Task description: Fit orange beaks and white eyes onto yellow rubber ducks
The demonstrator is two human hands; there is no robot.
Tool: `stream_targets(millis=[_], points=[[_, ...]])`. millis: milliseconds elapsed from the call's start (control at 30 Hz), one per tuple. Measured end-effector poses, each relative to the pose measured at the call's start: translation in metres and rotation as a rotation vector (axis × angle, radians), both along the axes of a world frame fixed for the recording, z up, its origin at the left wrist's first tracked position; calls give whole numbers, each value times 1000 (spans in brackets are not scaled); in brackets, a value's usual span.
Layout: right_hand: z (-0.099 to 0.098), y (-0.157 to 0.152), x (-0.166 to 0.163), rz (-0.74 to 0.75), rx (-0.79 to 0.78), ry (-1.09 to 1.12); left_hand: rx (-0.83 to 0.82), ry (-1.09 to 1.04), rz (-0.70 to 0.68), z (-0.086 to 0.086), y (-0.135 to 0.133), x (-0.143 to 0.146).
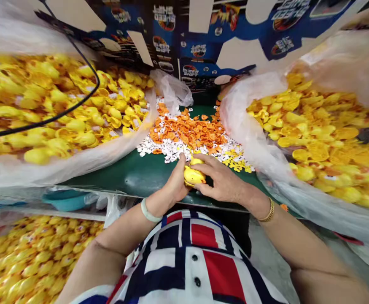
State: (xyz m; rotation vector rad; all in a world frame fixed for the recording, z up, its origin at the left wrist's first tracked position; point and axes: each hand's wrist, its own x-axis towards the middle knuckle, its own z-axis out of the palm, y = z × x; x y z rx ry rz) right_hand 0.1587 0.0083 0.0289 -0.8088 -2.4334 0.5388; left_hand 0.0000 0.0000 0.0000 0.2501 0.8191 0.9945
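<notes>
Duck (194, 175): yellow rubber, held between my hands over the bench (140, 177)
Left hand (175, 182): fingers pressed against the duck's side
Right hand (221, 179): fingers spread over the duck, pinching it
In front: orange bits (187, 131) on white bits (168, 150)
Both sides: bags of ducks (39, 109)

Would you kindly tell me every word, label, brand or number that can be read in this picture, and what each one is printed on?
Printed cardboard box: white lettering on blue panels, upside down and too blurred to read.
Small white pieces: dark marks, too small to tell whether they are characters.
Yellow rubber duck: no writing visible.
</notes>
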Motion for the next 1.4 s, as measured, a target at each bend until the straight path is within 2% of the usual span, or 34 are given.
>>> stream_targets(millis=[167,467,633,767,933,1067,1167,1300,1400], points=[[4,2,2,10,-1,-28,27,-71,-44,-8,1,-1],[6,0,5,32,53,-110,-26,-71,-48,-7,4,1],[6,2,5,38,22,-81,71,-89,-32,-11,4,1],[9,2,5,35,-2,-140,64,-137,-104,-10,2,-2],[0,-3,6,28,-44,-129,101,-111,-123,-5,-3,-6],[-12,-4,8,-31,-129,104,280,-46,-120,0,-5,-11],[-15,2,7,-160,-244,227,366,54,-128,-3,-6,-17],[-11,17,-2,-168,-557,208,498,242,-136,-16,1,-28],[-3,25,-9,-143,-609,179,651,457,-112,-21,5,-35]])
